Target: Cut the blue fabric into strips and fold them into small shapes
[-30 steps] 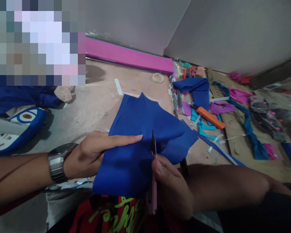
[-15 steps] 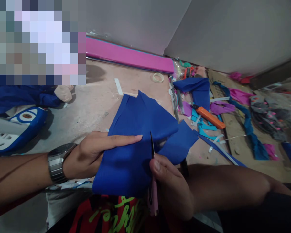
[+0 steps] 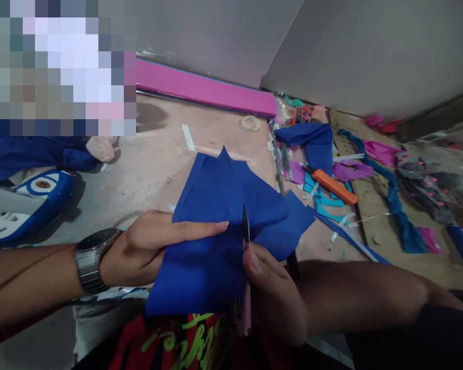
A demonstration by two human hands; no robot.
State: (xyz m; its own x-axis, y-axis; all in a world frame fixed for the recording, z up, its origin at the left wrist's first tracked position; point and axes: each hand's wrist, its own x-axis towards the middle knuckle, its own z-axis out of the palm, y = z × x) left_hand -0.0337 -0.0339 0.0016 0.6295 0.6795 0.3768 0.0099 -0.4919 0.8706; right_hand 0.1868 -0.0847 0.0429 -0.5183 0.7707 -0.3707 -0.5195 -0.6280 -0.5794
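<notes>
A folded piece of blue cloth (image 3: 208,205), or a similar sheet material, lies in front of me over the table edge. My left hand (image 3: 154,244), with a metal watch (image 3: 94,259) at the wrist, grips its left side. The index finger lies straight on top; the other fingers are partly hidden beneath. My right hand (image 3: 273,288) is closed around a pink-handled knife (image 3: 246,231) with a dark, pointed blade directed away from me. The blade is against the cloth, right of my left fingertip. A cloth flap (image 3: 283,226) spreads to the blade's right.
An orange box cutter (image 3: 334,186) lies to the right among blue, purple and turquoise scraps. A tape roll (image 3: 251,123) and a white strip (image 3: 188,137) are farther back. A long pink package (image 3: 204,87) lies along the wall. At left stands a blue-and-white object (image 3: 34,205).
The knife has shifted slightly right and away from me, its blade turned a little. The cloth has moved slightly, and the dark gap beside the blade no longer shows.
</notes>
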